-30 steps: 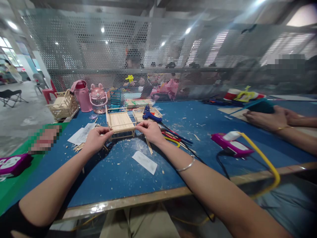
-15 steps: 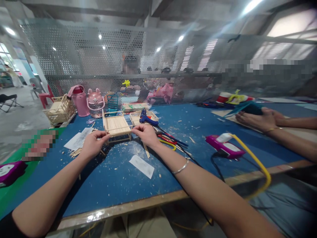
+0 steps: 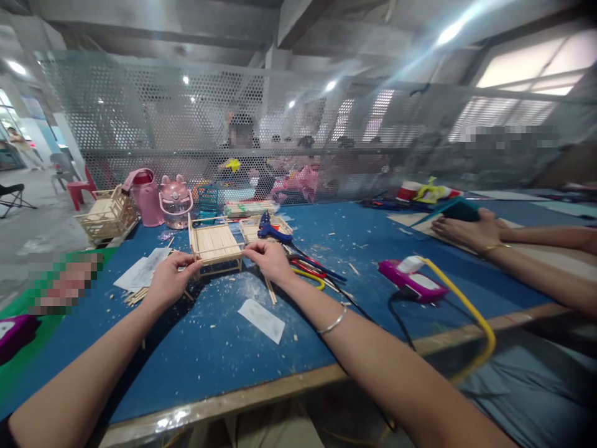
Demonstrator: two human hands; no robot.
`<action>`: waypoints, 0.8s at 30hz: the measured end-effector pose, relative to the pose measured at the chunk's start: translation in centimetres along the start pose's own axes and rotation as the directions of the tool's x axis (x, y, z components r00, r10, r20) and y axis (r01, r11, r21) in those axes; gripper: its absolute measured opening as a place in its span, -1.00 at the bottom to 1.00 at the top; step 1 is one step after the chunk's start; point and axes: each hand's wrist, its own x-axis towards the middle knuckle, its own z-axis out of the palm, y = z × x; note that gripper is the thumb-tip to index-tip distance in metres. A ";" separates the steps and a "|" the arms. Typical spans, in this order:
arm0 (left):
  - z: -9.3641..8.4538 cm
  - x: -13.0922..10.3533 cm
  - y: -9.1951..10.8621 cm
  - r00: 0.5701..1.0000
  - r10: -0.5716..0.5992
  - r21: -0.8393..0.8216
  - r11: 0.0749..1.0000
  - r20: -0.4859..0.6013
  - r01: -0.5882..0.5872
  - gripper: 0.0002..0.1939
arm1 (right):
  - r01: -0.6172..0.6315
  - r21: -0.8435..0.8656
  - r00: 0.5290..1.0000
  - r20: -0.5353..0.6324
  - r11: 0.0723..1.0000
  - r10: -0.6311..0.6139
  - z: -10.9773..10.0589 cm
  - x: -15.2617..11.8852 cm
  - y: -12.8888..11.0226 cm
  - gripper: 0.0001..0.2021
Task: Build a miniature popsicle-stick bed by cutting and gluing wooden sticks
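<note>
A miniature bed made of thin wooden sticks (image 3: 216, 242) stands on the blue table between my hands. My left hand (image 3: 175, 274) pinches its near left corner with thumb and fingertips. At the near right corner, my right hand (image 3: 268, 258) is closed on the end of the bed's front rail. The slatted top lies level, with rails raised around it. Behind my right hand, a blue glue gun (image 3: 274, 230) rests on another small stick frame (image 3: 249, 229), which it partly covers.
Loose sticks and paper (image 3: 140, 270) lie left; a paper slip (image 3: 262, 320) is in front. Red-handled pliers (image 3: 310, 266) and cables are right, by a purple power strip (image 3: 413, 281). Pink jugs (image 3: 148, 199) and a finished stick model (image 3: 108, 214) stand behind. A co-worker's hands (image 3: 471, 230) are far right.
The view has shifted slightly, so everything sits a little lower and further left. Both hands keep their hold on the stick bed. The co-worker's hands stay around the teal piece.
</note>
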 end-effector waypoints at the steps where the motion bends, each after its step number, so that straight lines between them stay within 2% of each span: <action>1: 0.0 0.0 -0.1 1.000 0.007 0.005 1.000 0.002 -0.007 -0.75 | 0.001 0.000 1.000 0.001 1.000 -0.001 0.0 0.0 0.0 -0.86; 14: 0.3 0.1 -0.2 1.000 -0.016 0.003 1.000 -0.024 0.016 -0.74 | -0.005 -0.001 1.000 0.019 1.000 0.005 0.0 0.0 0.0 -0.86; 18: 0.3 0.1 -0.1 1.000 -0.017 -0.004 1.000 -0.003 0.017 -0.72 | 0.008 -0.036 1.000 0.012 0.999 -0.008 0.1 0.1 0.0 -0.86; 20: -0.1 -0.1 0.4 0.996 -0.059 0.020 0.998 -0.072 0.061 -0.69 | 0.029 -0.063 1.000 0.006 0.998 -0.029 -0.4 0.1 -0.3 -0.85; 22: -0.7 -0.7 1.5 0.973 -0.068 0.083 0.993 -0.221 0.088 -0.65 | 0.072 -0.092 0.997 0.003 0.993 -0.072 -1.3 -0.1 -0.9 -0.85; 24: -1.3 -1.6 3.0 0.936 0.061 0.155 0.988 -0.347 -0.007 -0.74 | 0.136 -0.135 0.991 0.006 0.982 -0.136 -2.5 -0.4 -1.8 -0.84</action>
